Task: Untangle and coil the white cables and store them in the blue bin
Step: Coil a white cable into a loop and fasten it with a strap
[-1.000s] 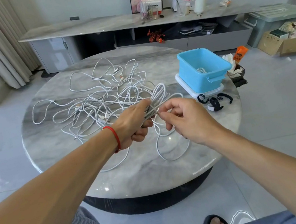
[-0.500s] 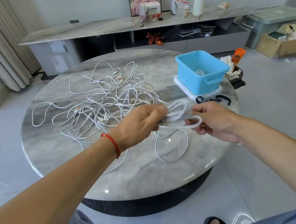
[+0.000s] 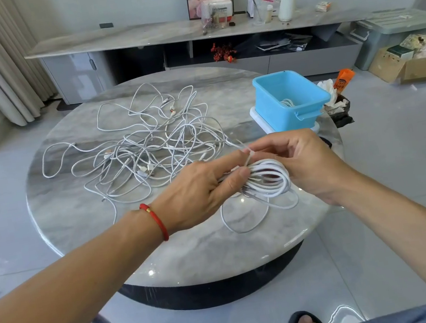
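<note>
Above the near right part of the round marble bench [image 3: 181,253], a coiled white cable [image 3: 268,180] hung between both hands. The left hand [image 3: 200,191] had its fingers [image 3: 233,180] closed over the coil's left side, while the right hand [image 3: 304,163] curled around its right side, thumb and forefinger pinching the cable's free end above the loops. One slack loop trailed from the coil onto the bench. Behind the hands, the remaining tangled cables [image 3: 145,147] sprawled across the middle of the bench. At the right edge stood the blue bin [image 3: 291,98] on a white base, a white cable inside. A red bracelet [image 3: 157,220] circled the left wrist.
</note>
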A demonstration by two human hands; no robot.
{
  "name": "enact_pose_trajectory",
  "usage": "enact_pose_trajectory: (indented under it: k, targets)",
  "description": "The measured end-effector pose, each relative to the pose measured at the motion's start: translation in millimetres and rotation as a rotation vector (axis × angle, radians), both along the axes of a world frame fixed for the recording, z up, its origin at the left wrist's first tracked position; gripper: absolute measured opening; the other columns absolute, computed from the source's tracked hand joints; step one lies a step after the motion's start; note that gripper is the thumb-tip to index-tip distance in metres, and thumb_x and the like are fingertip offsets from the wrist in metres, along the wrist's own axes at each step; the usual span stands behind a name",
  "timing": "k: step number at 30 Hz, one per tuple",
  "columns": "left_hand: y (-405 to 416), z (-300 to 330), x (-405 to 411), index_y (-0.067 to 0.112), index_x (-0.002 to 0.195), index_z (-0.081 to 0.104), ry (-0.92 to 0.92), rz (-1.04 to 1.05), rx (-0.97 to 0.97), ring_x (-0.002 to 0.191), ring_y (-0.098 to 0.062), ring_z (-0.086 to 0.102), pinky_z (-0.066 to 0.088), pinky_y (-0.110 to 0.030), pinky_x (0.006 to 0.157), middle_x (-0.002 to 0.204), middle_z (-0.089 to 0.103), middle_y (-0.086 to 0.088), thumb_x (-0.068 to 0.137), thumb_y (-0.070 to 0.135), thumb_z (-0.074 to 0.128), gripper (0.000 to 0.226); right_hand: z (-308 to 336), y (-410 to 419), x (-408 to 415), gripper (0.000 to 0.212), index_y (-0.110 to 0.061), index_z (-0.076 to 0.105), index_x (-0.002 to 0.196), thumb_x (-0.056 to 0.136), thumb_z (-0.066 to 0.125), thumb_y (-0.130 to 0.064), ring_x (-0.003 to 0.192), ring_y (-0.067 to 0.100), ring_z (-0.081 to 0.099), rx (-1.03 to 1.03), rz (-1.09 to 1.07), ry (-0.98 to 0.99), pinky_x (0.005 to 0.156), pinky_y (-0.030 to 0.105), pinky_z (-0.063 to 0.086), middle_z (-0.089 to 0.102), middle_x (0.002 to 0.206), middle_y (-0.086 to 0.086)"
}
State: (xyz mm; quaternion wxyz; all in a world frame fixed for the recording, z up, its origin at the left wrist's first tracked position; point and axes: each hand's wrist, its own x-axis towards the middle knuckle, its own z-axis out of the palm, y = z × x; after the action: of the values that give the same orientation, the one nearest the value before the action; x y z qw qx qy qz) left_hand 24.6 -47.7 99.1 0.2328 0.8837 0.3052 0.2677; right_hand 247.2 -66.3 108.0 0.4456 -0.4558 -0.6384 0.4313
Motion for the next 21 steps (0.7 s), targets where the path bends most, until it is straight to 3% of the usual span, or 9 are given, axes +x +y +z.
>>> enact_pose_trajectory:
  k: [3,6,8,18,21]
  targets:
    - [0,1,-4,0.045,0.108,0.051,-0.048,0.006,-0.077,0.069,-0.002,0.058,0.046,-0.021,0.068,0.075,0.059,0.022,0.106,0.040,0.043,0.010,3,-2,-1,0.016,-0.020,0.081,0.102,0.089,0.073,-0.015,0.087,0.040,0.074,0.067,-0.016,0.014,0.076,0.048,0.060,0.080,0.096,0.008]
    - [1,3,-9,0.039,0.115,0.053,-0.070,0.017,-0.139,0.074,-0.010,0.060,0.053,-0.034,0.075,0.081,0.064,0.015,0.106,0.041,0.041,0.015,3,-3,2,0.018,-0.020,0.081,0.102,0.089,0.073,-0.011,0.071,0.022,0.073,0.039,0.000,0.035,0.060,0.030,0.059,0.080,0.091,0.006]
    - [3,4,-12,0.033,0.122,0.055,-0.050,0.024,-0.149,0.082,-0.016,0.065,0.055,-0.041,0.080,0.090,0.069,0.008,0.106,0.043,0.040,0.024,3,-3,3,0.018,-0.015,0.079,0.105,0.088,0.072,-0.011,0.069,0.016,0.072,0.025,0.022,0.025,0.059,0.024,0.057,0.080,0.091,0.006]
    - [4,2,-14,0.033,0.129,0.053,0.015,0.022,-0.146,0.091,-0.013,0.071,0.055,-0.039,0.082,0.098,0.072,0.004,0.105,0.046,0.039,0.030,2,-3,4,0.025,-0.011,0.077,0.110,0.086,0.071,-0.012,0.074,0.013,0.074,0.046,0.074,0.020,0.063,0.025,0.060,0.081,0.098,0.005]
    - [3,3,-13,0.031,0.124,0.054,0.015,0.021,-0.134,0.084,-0.008,0.068,0.054,-0.033,0.079,0.092,0.070,0.007,0.106,0.045,0.039,0.028,2,-3,5,0.026,-0.010,0.076,0.112,0.087,0.071,-0.009,0.075,0.014,0.074,0.051,0.086,0.017,0.064,0.025,0.060,0.081,0.098,0.004]
